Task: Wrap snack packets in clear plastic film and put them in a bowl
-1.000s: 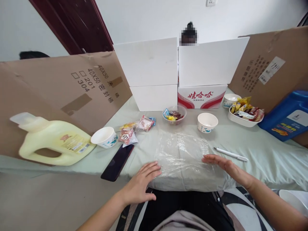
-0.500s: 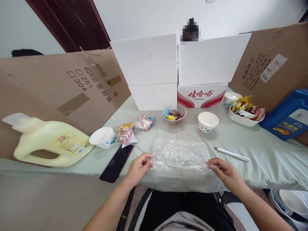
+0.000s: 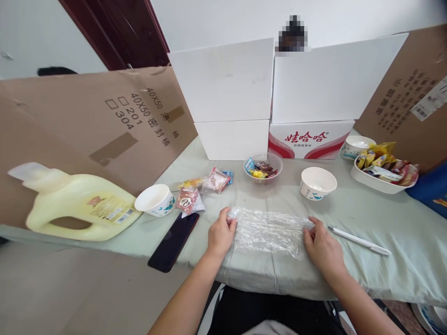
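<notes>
Head view showed, at the far left, a pale yellow jug (image 3: 75, 204) lying on its side on the green-covered tabletop (image 3: 401, 218), against a leaning cardboard panel (image 3: 104, 116). Just right of it stood a small paper bowl (image 3: 154, 200), with a dark phone (image 3: 173, 235) lying flat near the front edge and a few snack packets (image 3: 204, 184) behind it.

The person's left hand (image 3: 220, 234) came next, its grip narrow, with the fingers curled around the left end of a clear plastic sheet (image 3: 268, 230). The sheet lay crumpled and folded into a long strip on the tabletop, close to the front edge and between the two hands. Behind it sat a clear bowl of sweets (image 3: 262, 167), with white boxes (image 3: 226, 93) and a red-and-white carton (image 3: 310, 138) stacked at the back.

The right hand (image 3: 323, 246) held the strip's right end, its grip likewise closed on the plastic. A white paper cup (image 3: 318, 183) stood behind that hand, a white pen (image 3: 359, 239) lay just right of it, and a white dish of wrapped snacks (image 3: 384, 170) sat at the far right.
</notes>
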The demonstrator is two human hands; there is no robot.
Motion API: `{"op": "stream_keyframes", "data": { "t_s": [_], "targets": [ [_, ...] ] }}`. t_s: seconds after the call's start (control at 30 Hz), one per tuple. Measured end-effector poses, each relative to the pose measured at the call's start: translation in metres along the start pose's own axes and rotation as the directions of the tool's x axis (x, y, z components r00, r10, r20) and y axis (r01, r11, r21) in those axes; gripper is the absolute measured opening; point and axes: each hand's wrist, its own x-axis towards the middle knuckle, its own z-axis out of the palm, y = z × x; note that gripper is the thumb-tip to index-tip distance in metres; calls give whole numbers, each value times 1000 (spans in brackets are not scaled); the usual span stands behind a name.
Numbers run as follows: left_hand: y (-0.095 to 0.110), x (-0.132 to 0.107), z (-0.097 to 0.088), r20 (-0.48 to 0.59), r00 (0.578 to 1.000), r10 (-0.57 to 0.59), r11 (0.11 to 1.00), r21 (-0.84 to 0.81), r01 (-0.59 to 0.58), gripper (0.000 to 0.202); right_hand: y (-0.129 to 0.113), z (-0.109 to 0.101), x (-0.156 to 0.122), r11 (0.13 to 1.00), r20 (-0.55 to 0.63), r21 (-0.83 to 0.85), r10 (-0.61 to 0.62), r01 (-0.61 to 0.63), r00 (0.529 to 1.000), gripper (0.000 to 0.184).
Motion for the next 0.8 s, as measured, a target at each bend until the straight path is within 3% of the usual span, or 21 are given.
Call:
{"op": "stream_keyframes", "data": {
  "t_s": [0.17,0.27,0.43,0.47,0.53,0.6,0.67,0.7,0.8],
  "targets": [
    [-2,1,5,-1,1000,-13,999,41,13,31,0,3,-5,999,-73,6,-36,36,997,44],
    [-1,4,-1,32,999,15,997,72,-17,27,1,3,-4,996,-109,-13,-95,94,990,40],
    [23,5,-22,-105,968,226,962,180,-205,21,0,4,-2,974,-77,-76,-218,212,973,33],
    [31,2,-23,-102,948,301,943,177,-281,21,-1,4,-2,973,-71,-83,-221,215,973,33],
    [47,-4,-17,22,875,483,869,111,-483,25,-1,5,-2,973,-71,-94,-216,209,974,33],
    [60,-12,-3,224,737,638,754,13,-657,40,0,3,-2,971,-67,-100,-226,219,972,33],
    [65,-17,13,379,629,678,691,-39,-722,63,3,-4,-2,962,-49,-134,-245,236,968,37],
    [65,-19,19,427,608,669,688,-45,-724,70,5,-9,-1,960,-52,-168,-237,226,970,39],
    [60,-21,28,485,600,636,706,-52,-706,72,9,-23,2,954,-141,-266,-180,138,973,44]
  ]
}}
